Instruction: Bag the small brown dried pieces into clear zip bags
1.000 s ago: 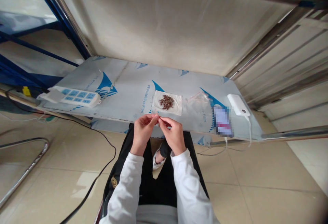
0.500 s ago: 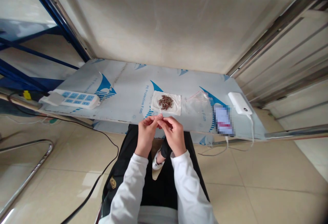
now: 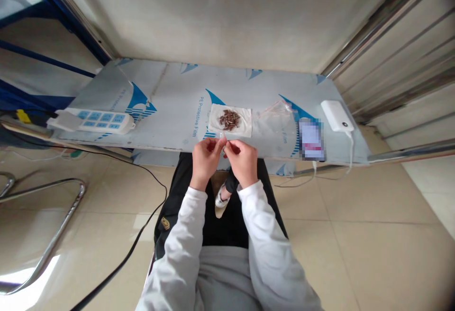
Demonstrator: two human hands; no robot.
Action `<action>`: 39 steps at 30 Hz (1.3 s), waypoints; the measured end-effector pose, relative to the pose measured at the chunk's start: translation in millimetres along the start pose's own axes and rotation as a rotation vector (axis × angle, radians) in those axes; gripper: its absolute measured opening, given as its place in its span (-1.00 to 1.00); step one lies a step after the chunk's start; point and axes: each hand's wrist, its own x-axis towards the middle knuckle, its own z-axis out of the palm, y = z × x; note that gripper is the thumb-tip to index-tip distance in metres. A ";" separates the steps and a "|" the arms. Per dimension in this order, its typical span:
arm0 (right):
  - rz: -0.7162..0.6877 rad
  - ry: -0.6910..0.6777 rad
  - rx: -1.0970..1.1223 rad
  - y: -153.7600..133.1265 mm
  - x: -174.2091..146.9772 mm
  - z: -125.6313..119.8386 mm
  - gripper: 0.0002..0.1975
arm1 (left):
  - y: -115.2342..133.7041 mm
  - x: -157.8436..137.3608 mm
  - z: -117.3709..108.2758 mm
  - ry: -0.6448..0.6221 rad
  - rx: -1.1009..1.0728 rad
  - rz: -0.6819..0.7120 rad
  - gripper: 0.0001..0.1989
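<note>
Both my hands meet at the shelf's near edge, just in front of a white paper square (image 3: pixel 246 130) bearing a heap of small brown metal pieces (image 3: pixel 229 120), which look like screws. My left hand (image 3: pixel 205 159) is closed in a pinch of thumb and forefinger. Right beside it, my right hand (image 3: pixel 243 159) is also pinched closed, its fingertips nearly touching the left ones. A tiny pale or clear bit shows at the left fingertips; what either hand grips is too small to make out.
On the film-covered shelf (image 3: pixel 170 102) lie clear plastic bags (image 3: pixel 275 116) right of the paper. Further right are a blurred-out phone (image 3: pixel 312 140) and a white power bank (image 3: pixel 337 115) with cables. A white power strip (image 3: pixel 101 120) lies left. A black cable (image 3: pixel 142 228) crosses the floor.
The camera view has tilted, so the shelf and hands sit higher in the picture. My right fingers have curled more, and a small gap shows between the fingertips.
</note>
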 end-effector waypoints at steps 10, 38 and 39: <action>-0.072 0.103 -0.219 4.9 6.9 -20.7 -0.82 | 24.6 -5.7 -2.3 0.100 0.588 0.167 -0.84; -0.387 -0.457 -0.516 38.6 147.8 -24.1 -0.58 | 19.8 6.6 -28.8 0.073 0.533 -0.010 -0.71; -0.416 -0.496 -0.631 37.2 158.0 -21.0 -0.60 | 17.8 7.5 -30.3 0.061 0.533 -0.018 -0.72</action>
